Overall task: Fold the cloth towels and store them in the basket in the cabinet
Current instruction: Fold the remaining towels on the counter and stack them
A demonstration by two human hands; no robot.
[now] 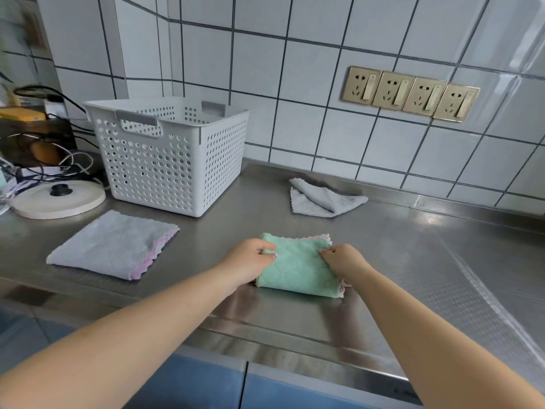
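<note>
Both hands gripping the green towel (298, 265) on the surface: left grip (250, 258) pinches its left edge, right grip (343, 259) its right. Basket (168, 154) sits far-left, nearer my left.

both bare forearms extend forward from the near edge, converging toward centre; left hand (250, 256) palm down, fingers curled, pinching fabric at its left edge; right hand (343, 258) palm down, fingertips pinching the right edge

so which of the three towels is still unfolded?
The grey towel near the back wall: it lies crumpled. The grey pink-edged towel lies flat and folded, and both hands hold the folded green towel.
</note>
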